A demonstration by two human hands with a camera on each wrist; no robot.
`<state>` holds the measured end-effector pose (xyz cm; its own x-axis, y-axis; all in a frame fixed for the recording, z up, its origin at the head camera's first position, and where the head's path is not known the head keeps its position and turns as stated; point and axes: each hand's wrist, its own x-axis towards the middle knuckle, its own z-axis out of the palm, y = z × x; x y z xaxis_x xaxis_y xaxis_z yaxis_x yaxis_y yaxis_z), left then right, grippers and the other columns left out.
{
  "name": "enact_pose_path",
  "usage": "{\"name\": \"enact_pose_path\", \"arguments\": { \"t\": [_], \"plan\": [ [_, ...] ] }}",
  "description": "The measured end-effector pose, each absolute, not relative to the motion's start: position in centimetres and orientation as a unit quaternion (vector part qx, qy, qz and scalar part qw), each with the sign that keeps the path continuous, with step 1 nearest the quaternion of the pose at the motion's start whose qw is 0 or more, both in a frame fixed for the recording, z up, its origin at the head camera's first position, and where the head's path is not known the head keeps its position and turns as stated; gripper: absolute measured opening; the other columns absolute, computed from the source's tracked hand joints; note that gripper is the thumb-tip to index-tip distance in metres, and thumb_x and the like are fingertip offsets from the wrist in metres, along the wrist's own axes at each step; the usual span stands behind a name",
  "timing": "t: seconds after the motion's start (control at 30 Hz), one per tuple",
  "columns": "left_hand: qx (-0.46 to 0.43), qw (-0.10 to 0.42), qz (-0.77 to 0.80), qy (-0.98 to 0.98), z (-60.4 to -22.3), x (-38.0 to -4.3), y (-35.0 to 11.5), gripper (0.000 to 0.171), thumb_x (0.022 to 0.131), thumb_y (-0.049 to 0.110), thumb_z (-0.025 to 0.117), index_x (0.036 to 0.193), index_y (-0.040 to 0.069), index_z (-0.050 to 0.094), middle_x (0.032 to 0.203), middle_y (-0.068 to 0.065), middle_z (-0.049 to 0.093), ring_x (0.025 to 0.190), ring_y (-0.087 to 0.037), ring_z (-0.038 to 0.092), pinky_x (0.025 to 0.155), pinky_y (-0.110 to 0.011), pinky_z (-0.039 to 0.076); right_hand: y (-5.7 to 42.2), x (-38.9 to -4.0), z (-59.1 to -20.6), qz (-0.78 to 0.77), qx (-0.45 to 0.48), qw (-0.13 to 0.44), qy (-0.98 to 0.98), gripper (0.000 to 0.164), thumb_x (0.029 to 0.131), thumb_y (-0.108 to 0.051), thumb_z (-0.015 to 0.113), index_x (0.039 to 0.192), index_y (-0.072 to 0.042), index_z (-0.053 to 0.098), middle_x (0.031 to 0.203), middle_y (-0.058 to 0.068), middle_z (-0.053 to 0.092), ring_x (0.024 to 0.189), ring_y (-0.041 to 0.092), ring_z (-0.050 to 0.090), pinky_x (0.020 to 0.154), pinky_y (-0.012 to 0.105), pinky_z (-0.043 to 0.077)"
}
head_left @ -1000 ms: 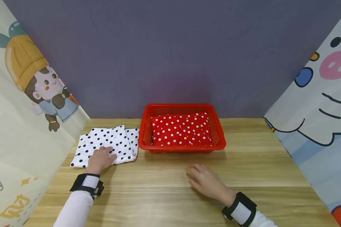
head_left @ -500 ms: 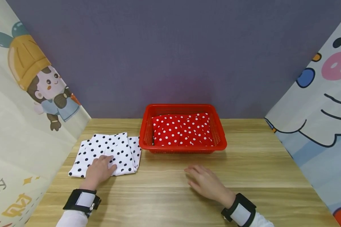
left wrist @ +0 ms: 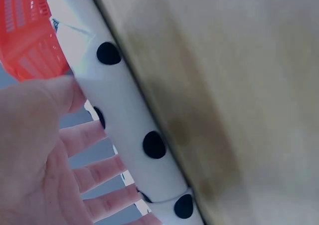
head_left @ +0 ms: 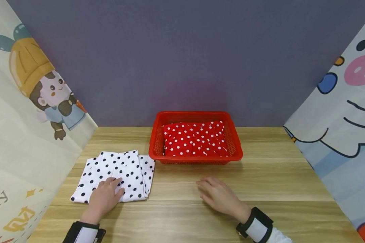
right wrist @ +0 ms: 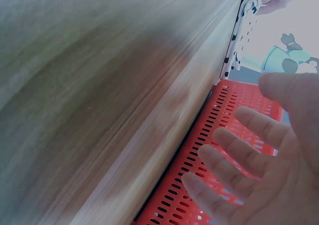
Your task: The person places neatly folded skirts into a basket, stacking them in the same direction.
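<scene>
A folded white cloth with black dots lies on the left part of the table. My left hand rests on its near edge, fingers spread over the top; the left wrist view shows the thumb and fingers along the thick folded edge of the cloth. My right hand is low over the table in front of the red basket, fingers loosely bent, holding nothing. Inside the basket lies a folded red cloth with white dots. The right wrist view shows my right hand before the basket's slotted side.
The wood-grain table runs back to a dark grey-blue panel. Cartoon-printed curtains stand at both sides, the left curtain and the right curtain. The white cloth's right corner reaches the basket's left side in the head view.
My left hand has drawn the white dotted cloth toward the near edge of the table and slightly right. My right hand and the basket have stayed almost where they were.
</scene>
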<state>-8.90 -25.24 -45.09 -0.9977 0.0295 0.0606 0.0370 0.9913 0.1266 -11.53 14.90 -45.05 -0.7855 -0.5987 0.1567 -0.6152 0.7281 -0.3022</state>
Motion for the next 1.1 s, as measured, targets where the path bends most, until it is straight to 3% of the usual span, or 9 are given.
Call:
{"name": "enact_pose_path", "arguments": {
  "t": [0.13,0.43,0.87,1.1],
  "plan": [
    [-0.026,0.055,-0.057,-0.996,-45.2,-7.8,-24.8,0.039,0.086,0.027,0.059,0.118,0.005,0.06,0.116,-0.023,0.055,0.099,-0.045,0.054,0.07,-0.055,0.048,14.7,-11.5,-45.0,0.171,0.331,0.028,-0.928,0.042,0.084,-0.03,0.065,0.123,-0.016,0.058,0.122,0.005,0.057,0.111,0.021,0.054,0.093,0.044,0.044],
    [-0.029,0.061,-0.033,-0.997,-45.1,-6.1,-23.2,0.037,0.086,0.026,0.058,0.118,0.007,0.06,0.117,-0.02,0.056,0.099,-0.043,0.055,0.07,-0.055,0.048,13.9,-11.4,-45.0,0.171,0.355,0.065,-0.917,0.041,0.082,-0.028,0.068,0.12,-0.014,0.06,0.118,0.005,0.059,0.108,0.021,0.056,0.09,0.044,0.046],
    [-0.035,0.021,-0.015,-0.999,-45.2,-4.7,-20.3,0.041,0.084,0.033,0.058,0.119,0.011,0.061,0.116,-0.014,0.056,0.098,-0.036,0.053,0.069,-0.051,0.048,11.6,-10.7,-44.9,0.135,0.38,0.019,-0.915,0.044,0.084,-0.033,0.064,0.125,-0.018,0.056,0.123,0.002,0.056,0.112,0.019,0.053,0.094,0.04,0.044],
    [-0.058,0.02,-0.016,-0.998,-45.1,-3.9,-18.1,0.041,0.082,0.034,0.061,0.117,0.013,0.062,0.113,-0.011,0.056,0.096,-0.032,0.053,0.071,-0.046,0.048,10.0,-10.3,-44.9,0.132,0.412,0.03,-0.901,0.042,0.084,-0.031,0.063,0.124,-0.018,0.058,0.122,0.003,0.057,0.112,0.019,0.054,0.094,0.04,0.044]
  ]
}}
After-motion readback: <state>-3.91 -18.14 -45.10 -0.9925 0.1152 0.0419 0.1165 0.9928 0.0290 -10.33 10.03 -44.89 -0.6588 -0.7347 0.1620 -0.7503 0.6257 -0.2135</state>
